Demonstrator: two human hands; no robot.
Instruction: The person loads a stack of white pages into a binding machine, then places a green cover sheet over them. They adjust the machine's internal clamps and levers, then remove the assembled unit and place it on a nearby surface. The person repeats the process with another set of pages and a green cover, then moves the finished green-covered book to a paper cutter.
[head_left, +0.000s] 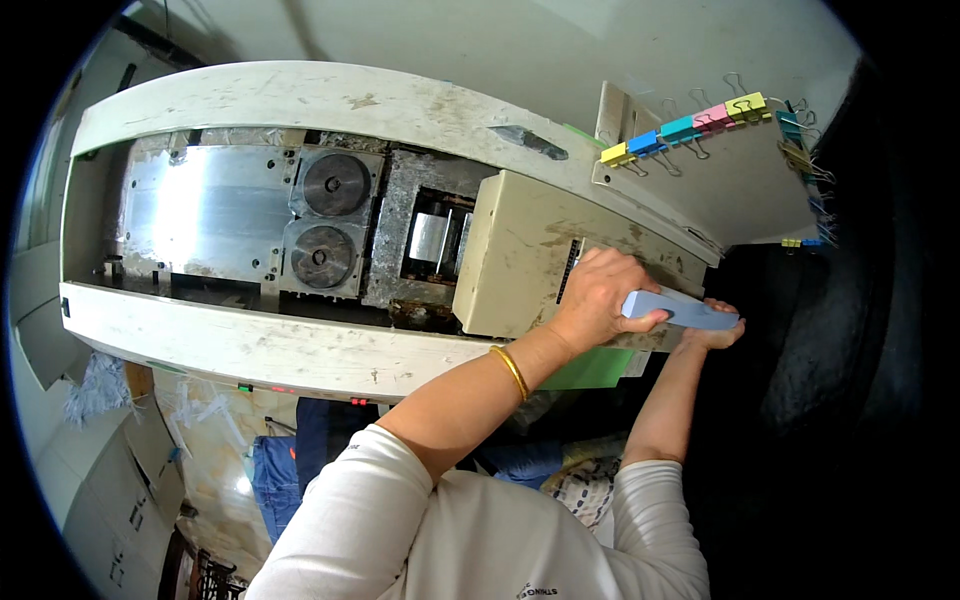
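My left hand (606, 292), with a gold bangle on its wrist, is wrapped round a pale blue oblong block (678, 310), its thumb under the near end. My right hand (718, 328) grips the far right end of the same block. Both hands are over a beige housing (515, 250) with stains and a dark slotted strip near the left fingers. Left of the housing, the long white machine (230, 320) shows an open bay with a metal plate (220, 210), two dark round discs (330, 185) and a roller (433, 237).
An upright panel (730, 195) with coloured binder clips (720, 118) stands at the back right. Below the machine are a green board (595, 370), blue cloth (275, 480) and other fabric (570, 490). Pale cabinets (110, 510) are at the lower left, and a dark area fills the right side.
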